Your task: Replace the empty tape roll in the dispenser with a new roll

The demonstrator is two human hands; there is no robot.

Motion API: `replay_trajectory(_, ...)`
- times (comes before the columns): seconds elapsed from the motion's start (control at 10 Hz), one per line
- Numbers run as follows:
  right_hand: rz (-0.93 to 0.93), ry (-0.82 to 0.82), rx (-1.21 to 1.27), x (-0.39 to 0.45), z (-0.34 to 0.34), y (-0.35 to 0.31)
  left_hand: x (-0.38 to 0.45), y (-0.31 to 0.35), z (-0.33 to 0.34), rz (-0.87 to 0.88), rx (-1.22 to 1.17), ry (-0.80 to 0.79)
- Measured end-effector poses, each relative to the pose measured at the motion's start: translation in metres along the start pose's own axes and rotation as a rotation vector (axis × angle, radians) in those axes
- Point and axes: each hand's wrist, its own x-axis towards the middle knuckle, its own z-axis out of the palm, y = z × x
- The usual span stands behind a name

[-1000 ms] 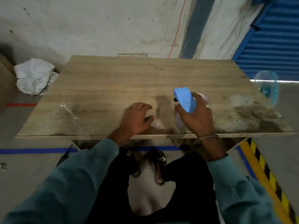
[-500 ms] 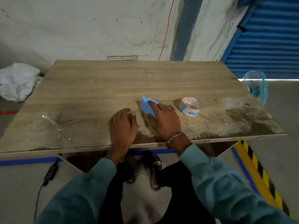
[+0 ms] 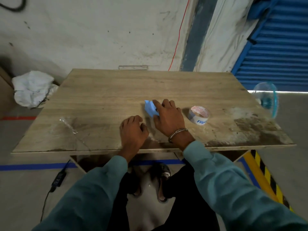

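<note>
Blue dispenser under right hand

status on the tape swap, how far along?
Early. Done: blue dispenser and the tape roll lie apart on the table. In hand: right hand rests on the dispenser; left hand sits empty beside it. Left: loading the roll; whether an empty core remains inside is hidden.

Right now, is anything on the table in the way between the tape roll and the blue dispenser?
Only the person's own right hand, which lies on the blue dispenser and sits between it and the tape roll. The strip of wooden table between hand and roll is bare. The left hand rests nearer the edge, off that path.
</note>
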Motion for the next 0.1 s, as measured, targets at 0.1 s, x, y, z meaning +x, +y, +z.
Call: replay_trajectory(0.1,-0.043,0.026,-0.052,0.0096,-0.0397,0.0124,0.0072,-0.0038,-0.0189,0.097,0.048,-0.171)
